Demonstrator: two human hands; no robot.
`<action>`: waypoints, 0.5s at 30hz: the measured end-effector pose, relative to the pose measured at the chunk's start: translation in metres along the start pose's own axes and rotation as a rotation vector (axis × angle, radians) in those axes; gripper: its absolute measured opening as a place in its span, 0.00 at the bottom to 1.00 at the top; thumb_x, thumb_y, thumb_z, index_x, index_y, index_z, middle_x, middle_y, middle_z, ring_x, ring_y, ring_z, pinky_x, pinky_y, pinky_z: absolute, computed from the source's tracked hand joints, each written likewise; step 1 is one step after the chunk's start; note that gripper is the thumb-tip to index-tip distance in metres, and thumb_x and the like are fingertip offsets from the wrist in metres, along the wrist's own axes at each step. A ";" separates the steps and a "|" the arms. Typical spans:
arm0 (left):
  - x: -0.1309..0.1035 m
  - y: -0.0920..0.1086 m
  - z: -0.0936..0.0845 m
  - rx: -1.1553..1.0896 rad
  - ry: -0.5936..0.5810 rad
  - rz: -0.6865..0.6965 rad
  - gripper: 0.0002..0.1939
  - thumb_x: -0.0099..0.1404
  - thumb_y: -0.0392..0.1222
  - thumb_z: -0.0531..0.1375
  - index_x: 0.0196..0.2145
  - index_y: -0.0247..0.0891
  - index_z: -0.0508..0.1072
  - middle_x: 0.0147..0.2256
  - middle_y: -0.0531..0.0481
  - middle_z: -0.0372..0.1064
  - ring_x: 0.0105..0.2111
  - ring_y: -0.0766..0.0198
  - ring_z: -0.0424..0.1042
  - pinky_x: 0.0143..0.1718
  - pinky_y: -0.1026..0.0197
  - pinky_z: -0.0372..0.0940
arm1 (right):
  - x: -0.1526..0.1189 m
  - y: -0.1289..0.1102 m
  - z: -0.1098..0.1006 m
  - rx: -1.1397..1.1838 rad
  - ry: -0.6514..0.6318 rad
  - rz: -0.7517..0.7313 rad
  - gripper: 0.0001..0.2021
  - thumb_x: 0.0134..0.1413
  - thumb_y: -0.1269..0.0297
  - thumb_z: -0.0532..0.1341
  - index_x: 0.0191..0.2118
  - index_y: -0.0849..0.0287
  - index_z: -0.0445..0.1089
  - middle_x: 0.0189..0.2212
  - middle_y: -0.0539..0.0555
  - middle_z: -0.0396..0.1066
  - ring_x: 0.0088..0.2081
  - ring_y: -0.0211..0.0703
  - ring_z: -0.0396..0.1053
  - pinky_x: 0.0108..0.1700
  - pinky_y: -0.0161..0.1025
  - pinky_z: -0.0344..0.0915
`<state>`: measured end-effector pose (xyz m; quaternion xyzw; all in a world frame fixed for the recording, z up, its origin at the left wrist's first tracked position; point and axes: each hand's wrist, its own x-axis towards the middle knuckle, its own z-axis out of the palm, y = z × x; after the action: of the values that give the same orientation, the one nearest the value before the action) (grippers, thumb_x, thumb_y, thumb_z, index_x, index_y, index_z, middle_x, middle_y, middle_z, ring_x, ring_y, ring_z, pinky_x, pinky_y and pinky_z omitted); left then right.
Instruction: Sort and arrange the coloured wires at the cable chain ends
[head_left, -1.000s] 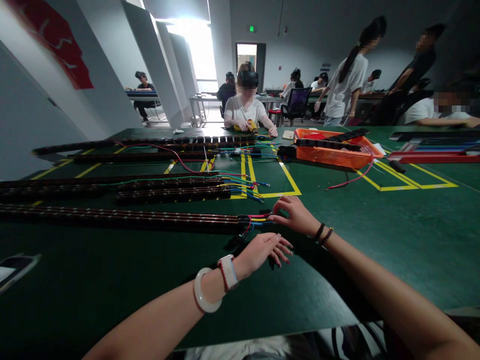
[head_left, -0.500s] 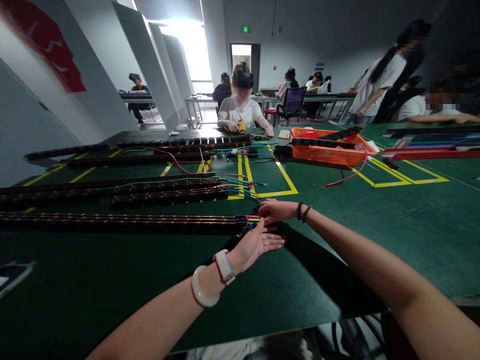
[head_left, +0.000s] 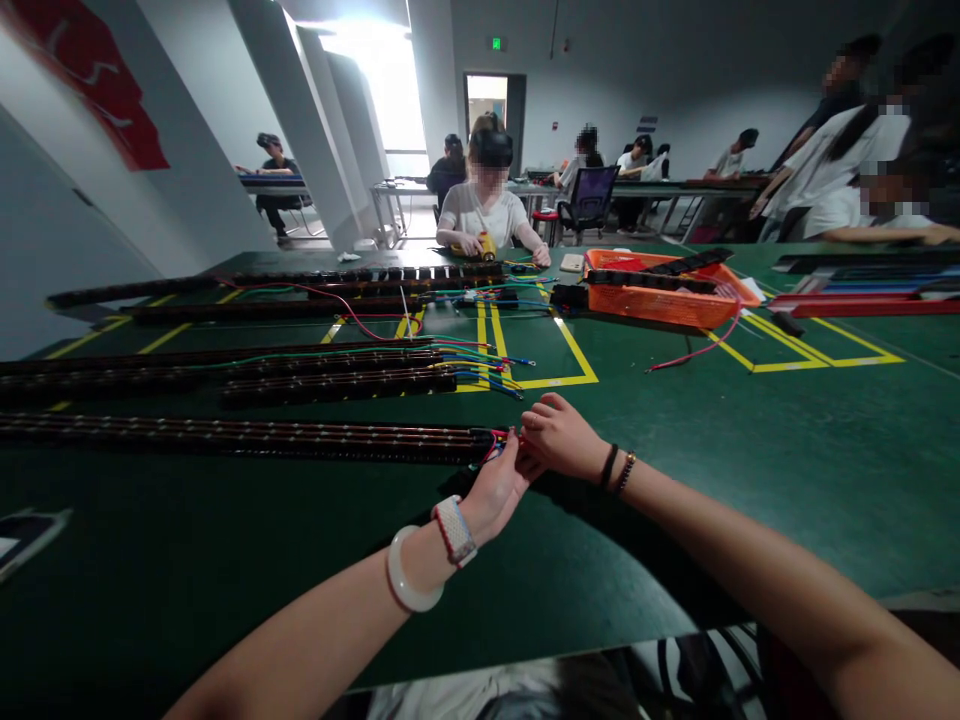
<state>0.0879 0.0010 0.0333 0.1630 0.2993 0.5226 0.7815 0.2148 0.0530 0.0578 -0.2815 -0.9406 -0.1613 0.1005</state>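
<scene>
L hand (head_left: 495,495), R hand (head_left: 560,436) pressing together at thin red wire (head_left: 498,437) toward green bench's (head_left: 825,440) near edge; can't tell pinch, prob. unfinished.

An assembly workshop surrounds me: black bars (head_left: 300,437) with coloured wires (head_left: 510,376) lie left on my green, yellow-taped worktable (head_left: 750,450), while co-workers (head_left: 634,162) sit at far benches (head_left: 697,189).

On the table's (head_left: 787,450) far right sits an orange basket (head_left: 645,303). Beyond the far edge, a seated person (head_left: 484,210) grips a yellow tool (head_left: 488,246); a purple-backed chair (head_left: 592,195) stands farther right.
</scene>
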 end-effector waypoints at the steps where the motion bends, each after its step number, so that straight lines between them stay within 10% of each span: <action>1: 0.000 0.000 0.000 -0.012 0.027 0.002 0.11 0.68 0.39 0.51 0.33 0.34 0.71 0.35 0.45 0.73 0.40 0.64 0.72 0.49 0.56 0.63 | -0.002 -0.006 0.000 -0.034 0.009 0.003 0.11 0.59 0.70 0.52 0.30 0.61 0.70 0.31 0.56 0.68 0.34 0.43 0.59 0.45 0.46 0.50; 15: 0.004 -0.002 0.000 -0.070 0.108 -0.015 0.12 0.68 0.34 0.50 0.30 0.34 0.72 0.35 0.49 0.72 0.38 0.68 0.70 0.47 0.63 0.64 | -0.014 -0.019 -0.002 -0.098 0.008 -0.026 0.11 0.60 0.70 0.51 0.39 0.64 0.70 0.32 0.57 0.67 0.34 0.45 0.59 0.46 0.46 0.55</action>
<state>0.0906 0.0033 0.0308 0.1047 0.3237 0.5350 0.7733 0.2159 0.0304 0.0512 -0.2731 -0.9347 -0.2094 0.0884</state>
